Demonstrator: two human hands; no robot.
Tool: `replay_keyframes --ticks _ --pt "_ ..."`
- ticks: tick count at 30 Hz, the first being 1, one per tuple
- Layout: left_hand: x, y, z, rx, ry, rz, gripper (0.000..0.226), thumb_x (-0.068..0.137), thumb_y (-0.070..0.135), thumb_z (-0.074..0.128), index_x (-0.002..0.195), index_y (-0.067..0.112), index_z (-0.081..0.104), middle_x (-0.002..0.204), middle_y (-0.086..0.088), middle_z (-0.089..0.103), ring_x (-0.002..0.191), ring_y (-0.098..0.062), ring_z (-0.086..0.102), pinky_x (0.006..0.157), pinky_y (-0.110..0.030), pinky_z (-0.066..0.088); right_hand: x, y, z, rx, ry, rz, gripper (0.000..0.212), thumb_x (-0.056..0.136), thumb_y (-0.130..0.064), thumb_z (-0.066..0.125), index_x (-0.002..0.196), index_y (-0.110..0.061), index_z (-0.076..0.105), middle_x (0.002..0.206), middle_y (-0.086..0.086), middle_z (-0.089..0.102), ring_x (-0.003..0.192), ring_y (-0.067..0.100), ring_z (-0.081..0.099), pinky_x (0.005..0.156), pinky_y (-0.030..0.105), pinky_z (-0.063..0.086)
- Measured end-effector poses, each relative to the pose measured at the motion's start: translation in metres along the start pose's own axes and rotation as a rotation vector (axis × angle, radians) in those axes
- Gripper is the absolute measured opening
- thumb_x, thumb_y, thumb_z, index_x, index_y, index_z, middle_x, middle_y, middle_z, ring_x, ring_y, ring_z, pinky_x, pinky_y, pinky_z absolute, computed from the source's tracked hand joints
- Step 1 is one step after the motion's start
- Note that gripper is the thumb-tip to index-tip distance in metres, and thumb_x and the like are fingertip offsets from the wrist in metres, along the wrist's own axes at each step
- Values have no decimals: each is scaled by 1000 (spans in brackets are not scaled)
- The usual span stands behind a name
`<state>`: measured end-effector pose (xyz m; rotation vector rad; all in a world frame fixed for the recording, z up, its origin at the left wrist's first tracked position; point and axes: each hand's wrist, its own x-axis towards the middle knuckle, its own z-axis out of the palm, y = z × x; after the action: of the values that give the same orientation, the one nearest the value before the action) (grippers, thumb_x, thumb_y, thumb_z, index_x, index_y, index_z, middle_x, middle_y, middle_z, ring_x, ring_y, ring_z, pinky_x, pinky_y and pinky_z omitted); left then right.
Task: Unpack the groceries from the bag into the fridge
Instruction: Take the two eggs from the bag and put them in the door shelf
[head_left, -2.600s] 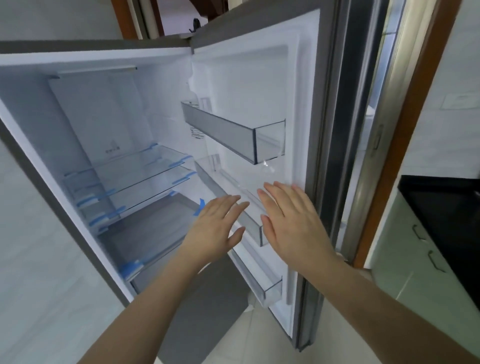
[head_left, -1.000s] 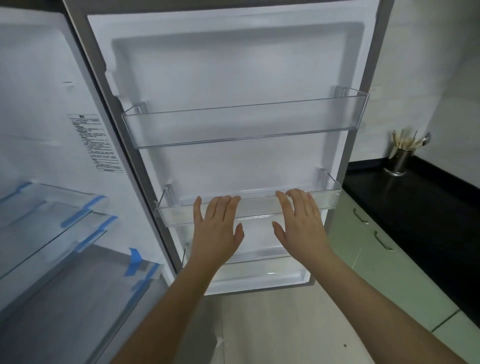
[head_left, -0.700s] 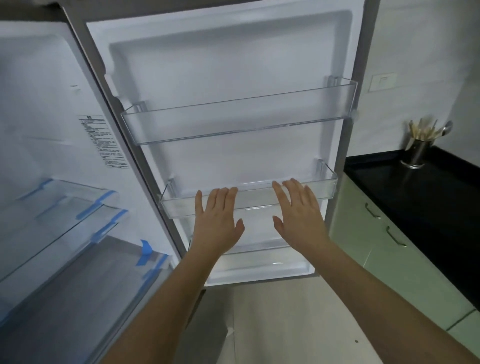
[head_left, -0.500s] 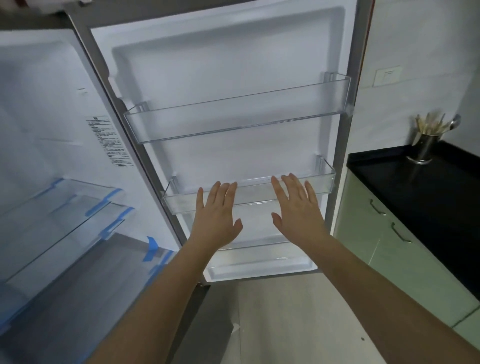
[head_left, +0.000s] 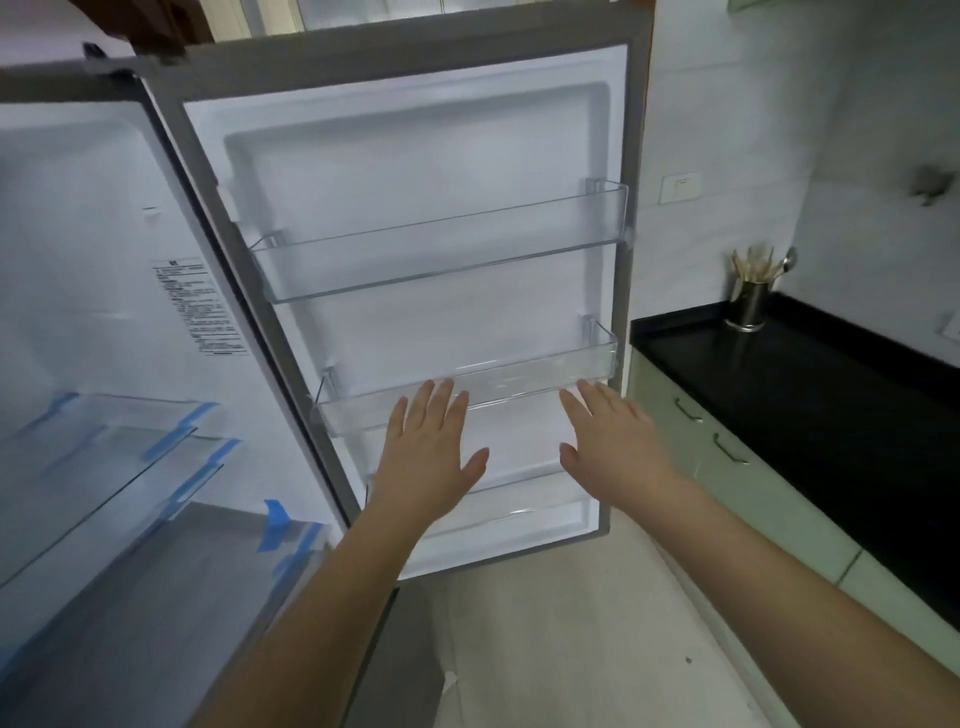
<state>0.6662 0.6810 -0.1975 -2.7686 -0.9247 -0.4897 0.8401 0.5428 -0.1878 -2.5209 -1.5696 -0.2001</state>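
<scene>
Your fingers on the left hand are straight and slightly spread, thumb out to the side, holding nothing; the tips reach up over the front wall of the middle door bin, though you cannot tell from here whether they touch it. Your right hand is the same: fingers straight, lightly fanned, palm away from you, gripping nothing, its fingertips just under the right end of that bin. Both hands are held up side by side in front of the fridge door, which stands wide open toward you. Above the middle bin sits the upper door bin, and a lower bin shows between and below your wrists.

To your left, the fridge interior is in view, with glass shelves edged in blue tape and a printed label on the side wall.

To your right, a black desk runs over pale green cabinets, carrying a metal utensil holder with sticks and a spoon. A wall switch sits on the white wall above. No grocery bag is in view.
</scene>
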Motion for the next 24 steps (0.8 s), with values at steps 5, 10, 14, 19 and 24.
replay_keyframes --ticks 5,10,14,19,24 --pt "-17 5 -8 -75 28 107 69 99 53 37 155 18 19 164 -6 14 151 -26 7 121 -44 0 -33 -30 -14 -33 50 100 62 98 -41 34 153 -20 11 162 4 9 148 21 8 117 37 9" --pt "-53 -8 -10 -62 22 237 76 92 62 14 154 19 25 161 -5 25 150 -26 15 119 -40 -7 -82 -59 -18 -55 40 201 63 97 -41 35 153 -21 13 160 3 14 147 20 9 117 36 7" --pt "-76 6 -12 -115 43 338 73 93 61 25 150 16 38 159 -8 30 147 -30 25 117 -44 4 -127 -75 -23 -56 31 271 63 97 -41 36 152 -22 13 160 3 13 147 20 9 118 38 7" --pt "-96 54 -21 -236 -24 476 81 87 65 8 156 24 17 165 0 7 152 -25 1 119 -40 -7 -186 -72 -35 -71 39 389 62 96 -32 35 153 -23 12 161 2 11 148 18 6 119 38 3" --pt "-117 115 -36 -278 -77 620 79 88 62 4 156 23 11 165 -3 5 151 -26 -2 122 -44 -2 -252 -55 -51 -137 69 540 61 96 -31 36 153 -21 16 161 4 12 148 20 8 119 38 4"
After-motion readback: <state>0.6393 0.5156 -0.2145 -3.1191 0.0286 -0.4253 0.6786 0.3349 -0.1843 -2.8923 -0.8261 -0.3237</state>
